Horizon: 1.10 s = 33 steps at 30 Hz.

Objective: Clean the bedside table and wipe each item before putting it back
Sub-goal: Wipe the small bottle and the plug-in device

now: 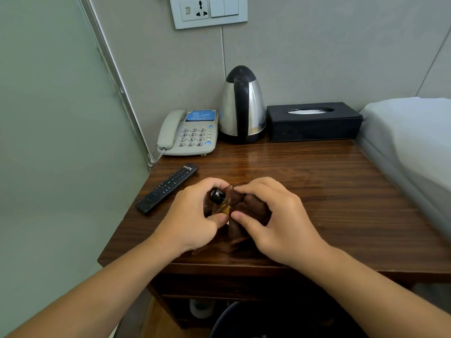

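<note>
Two hands: left hand [192,215] grips small bottle [219,202]; right hand [273,220] pinches brown cloth [251,206]; labels unreadable.

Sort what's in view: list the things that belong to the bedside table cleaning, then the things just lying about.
Part of the job:
bedside table
brown cloth and small bottle, held in left hand and right hand
remote
phone
kettle
tissue box

Just lying about:
wall socket
bed
bin
</note>
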Motion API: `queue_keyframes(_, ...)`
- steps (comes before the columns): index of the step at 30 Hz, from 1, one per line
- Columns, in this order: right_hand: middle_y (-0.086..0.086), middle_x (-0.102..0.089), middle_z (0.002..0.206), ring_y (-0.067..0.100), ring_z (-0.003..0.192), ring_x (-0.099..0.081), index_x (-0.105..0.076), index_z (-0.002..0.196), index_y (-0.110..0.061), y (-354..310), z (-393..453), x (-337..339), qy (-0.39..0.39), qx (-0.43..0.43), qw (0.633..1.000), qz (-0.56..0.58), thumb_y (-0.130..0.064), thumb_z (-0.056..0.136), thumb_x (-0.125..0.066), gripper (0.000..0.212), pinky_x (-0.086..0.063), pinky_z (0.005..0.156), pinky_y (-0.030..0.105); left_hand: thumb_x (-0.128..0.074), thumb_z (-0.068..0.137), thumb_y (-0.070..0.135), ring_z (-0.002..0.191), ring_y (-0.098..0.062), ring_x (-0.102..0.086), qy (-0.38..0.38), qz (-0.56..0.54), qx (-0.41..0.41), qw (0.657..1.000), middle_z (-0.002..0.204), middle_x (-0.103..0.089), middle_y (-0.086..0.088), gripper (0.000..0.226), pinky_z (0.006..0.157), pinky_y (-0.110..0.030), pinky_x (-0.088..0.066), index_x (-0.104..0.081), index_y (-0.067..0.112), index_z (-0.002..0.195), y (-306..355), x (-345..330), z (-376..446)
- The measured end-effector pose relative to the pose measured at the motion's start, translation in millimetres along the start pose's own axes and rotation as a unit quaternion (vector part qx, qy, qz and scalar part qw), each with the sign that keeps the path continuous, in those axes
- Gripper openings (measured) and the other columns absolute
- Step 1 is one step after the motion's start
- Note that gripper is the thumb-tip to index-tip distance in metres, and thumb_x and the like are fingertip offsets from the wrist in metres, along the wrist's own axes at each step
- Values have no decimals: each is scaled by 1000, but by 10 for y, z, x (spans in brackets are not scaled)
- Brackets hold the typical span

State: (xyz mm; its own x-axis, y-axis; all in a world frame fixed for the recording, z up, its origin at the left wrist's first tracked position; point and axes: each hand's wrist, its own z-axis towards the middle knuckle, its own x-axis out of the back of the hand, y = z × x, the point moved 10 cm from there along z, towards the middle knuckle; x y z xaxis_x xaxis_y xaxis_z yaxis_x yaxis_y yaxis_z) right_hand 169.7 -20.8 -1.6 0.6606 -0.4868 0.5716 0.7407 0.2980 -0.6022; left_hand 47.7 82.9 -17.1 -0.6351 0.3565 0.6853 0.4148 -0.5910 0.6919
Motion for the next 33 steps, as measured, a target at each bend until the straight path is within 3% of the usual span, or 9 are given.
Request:
queue_keyframes(3, -16, -62, 116, 8, 110, -58, -70, 121, -26, -90, -89, -26, -39, 27, 998, -28, -36, 85, -78, 39, -51, 94, 28, -82, 77, 14, 111, -4, -66, 9, 0, 4, 1000, 111, -72, 17, 53, 101, -43, -54, -63, 41, 119, -57, 21, -19)
queue_keyframes(9, -18, -63, 111, 5, 109, -59, -72, 119, -29, 17, 74, 68, -3, -3, 999, -44, -32, 85, -81, 36, -52, 96, 35, -77, 74, 26, 110, -6, -66, 5, 7, 0, 1000, 109, -71, 18, 49, 100, -44, -53, -62, 43, 118, -9, 4, -9)
queue_keyframes(13, -17, -58, 115, 6, 110, -56, -68, 122, -26, -110, -117, -46, -47, 18, 998, -48, -30, 86, -79, 38, -48, 95, 22, -81, 78, 17, 111, -6, -66, 2, 8, 3, 1000, 111, -71, 18, 51, 100, -44, -54, -63, 43, 117, -41, 16, 6)
queue_keyframes(16, -20, -62, 107, 3, 103, -60, -71, 113, -30, 35, -41, 104, -36, -20, 998, -48, -30, 84, -81, 30, -54, 91, 29, -81, 79, 14, 107, -8, -68, -5, 13, 1, 1000, 109, -72, 16, 53, 98, -45, -55, -62, 45, 117, -43, -7, 25)
queue_keyframes(19, -20, -63, 109, 0, 104, -60, -72, 117, -30, 154, 80, 145, -18, -59, 997, -43, -33, 84, -82, 35, -53, 94, 29, -80, 78, 20, 104, -10, -68, -9, 21, -5, 1000, 108, -71, 15, 51, 96, -46, -56, -60, 45, 118, -39, -15, 50)
queue_keyframes(22, -17, -58, 116, 5, 111, -56, -64, 129, -26, 11, -15, -5, -24, -40, 997, -55, -34, 86, -80, 47, -50, 98, 28, -82, 80, 16, 97, -14, -70, -14, 18, -4, 1000, 104, -72, 13, 51, 91, -49, -57, -60, 45, 117, -46, -12, 44)
queue_keyframes(25, -16, -58, 114, 6, 110, -57, -64, 124, -27, -27, -107, -26, -45, -33, 997, -61, -32, 85, -80, 42, -50, 95, 27, -79, 77, 20, 94, -20, -71, -19, 18, -4, 1000, 102, -72, 9, 50, 88, -52, -58, -60, 45, 116, -40, -40, 58)
queue_keyframes(30, -14, -74, 91, -1, 89, -68, -72, 103, -32, 364, 178, 138, -68, -164, 984, 14, -33, 87, -80, 18, -55, 83, 26, -81, 82, 10, 107, -8, -67, -44, 25, -13, 999, 111, -69, 15, 57, 99, -44, -55, -58, 46, 121, 43, -72, 77)
queue_keyframes(33, -11, -77, 90, 2, 87, -71, -74, 102, -30, 395, 253, 114, -98, -179, 976, 76, -29, 88, -79, 14, -59, 84, 33, -79, 86, 5, 108, 0, -60, -42, 60, -29, 997, 114, -65, 21, 59, 99, -35, -52, -56, 46, 122, 118, -46, 84)
